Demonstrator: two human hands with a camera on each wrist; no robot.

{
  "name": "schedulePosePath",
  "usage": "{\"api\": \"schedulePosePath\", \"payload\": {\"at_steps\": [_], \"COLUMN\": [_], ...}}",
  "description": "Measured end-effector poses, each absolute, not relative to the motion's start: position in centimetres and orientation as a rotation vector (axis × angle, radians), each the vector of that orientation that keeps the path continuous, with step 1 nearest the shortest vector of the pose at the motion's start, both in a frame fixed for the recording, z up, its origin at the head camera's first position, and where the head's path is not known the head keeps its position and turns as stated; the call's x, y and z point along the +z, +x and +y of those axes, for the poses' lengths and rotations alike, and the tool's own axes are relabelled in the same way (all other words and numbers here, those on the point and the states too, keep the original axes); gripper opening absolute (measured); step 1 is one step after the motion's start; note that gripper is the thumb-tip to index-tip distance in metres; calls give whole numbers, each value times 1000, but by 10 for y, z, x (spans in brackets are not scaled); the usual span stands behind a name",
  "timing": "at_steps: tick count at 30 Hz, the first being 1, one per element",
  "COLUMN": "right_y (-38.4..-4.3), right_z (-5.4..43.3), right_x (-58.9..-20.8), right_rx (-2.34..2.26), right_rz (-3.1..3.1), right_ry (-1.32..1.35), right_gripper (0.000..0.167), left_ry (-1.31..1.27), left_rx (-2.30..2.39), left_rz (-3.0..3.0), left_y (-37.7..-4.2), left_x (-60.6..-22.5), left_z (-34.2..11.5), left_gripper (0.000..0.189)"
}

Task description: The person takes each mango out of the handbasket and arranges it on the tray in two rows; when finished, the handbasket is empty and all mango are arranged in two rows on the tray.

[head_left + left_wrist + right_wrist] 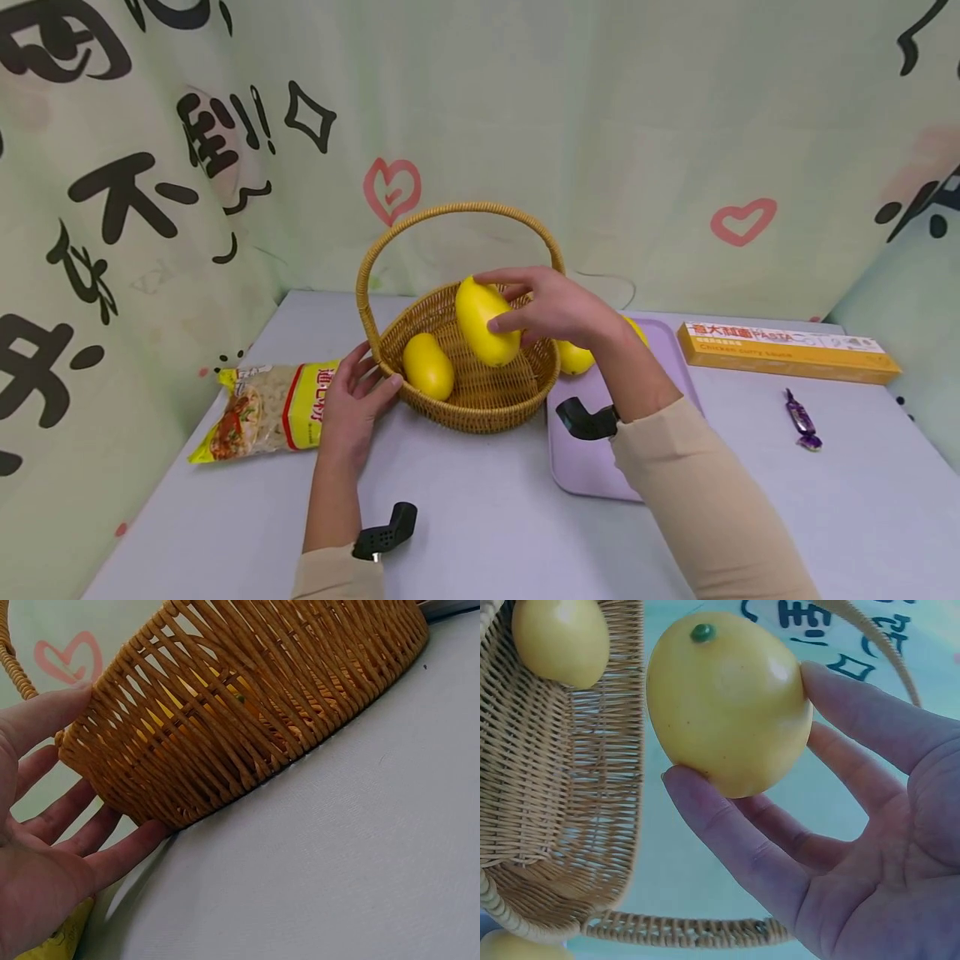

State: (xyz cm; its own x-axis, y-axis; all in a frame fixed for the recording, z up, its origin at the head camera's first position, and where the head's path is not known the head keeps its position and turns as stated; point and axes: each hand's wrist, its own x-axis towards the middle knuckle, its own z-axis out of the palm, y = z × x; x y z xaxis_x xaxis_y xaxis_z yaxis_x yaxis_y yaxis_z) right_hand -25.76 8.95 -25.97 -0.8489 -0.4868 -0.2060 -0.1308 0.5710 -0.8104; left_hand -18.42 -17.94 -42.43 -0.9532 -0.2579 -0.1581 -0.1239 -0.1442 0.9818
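My right hand (558, 308) holds a yellow mango (483, 321) above the wicker basket (480, 421), pinched between thumb and fingers. In the right wrist view, that mango (727, 705) shows a small green stem end. A second mango (428, 367) lies inside the basket at its left. My left hand (356, 400) rests against the basket's left end. In the left wrist view, the fairly straight fingers (124, 851) touch the woven side, with the thumb at the rim. Another yellow mango (576, 357) lies on the purple tray (592, 467), partly hidden by my right arm.
A packet of dried food (262, 408) lies to the left of the basket, beside my left hand. On the right are a yellow pasta box (787, 354) and a purple-wrapped candy (802, 421). The basket's tall handle (465, 208) arches over it. A printed curtain (637, 167) hangs behind.
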Motion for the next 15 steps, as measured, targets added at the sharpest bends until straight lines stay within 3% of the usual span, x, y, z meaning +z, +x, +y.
{"api": "schedulePosePath", "payload": {"at_steps": [15], "right_y": [-236], "right_z": [123], "right_x": [-245], "right_rx": [-1252], "right_rz": [2443], "right_ry": [-506], "right_gripper": [65], "left_ry": [462], "left_rx": [-2253], "left_rz": [-2006], "left_y": [-182], "left_x": [-422], "left_z": [-178], "left_gripper": [76]}}
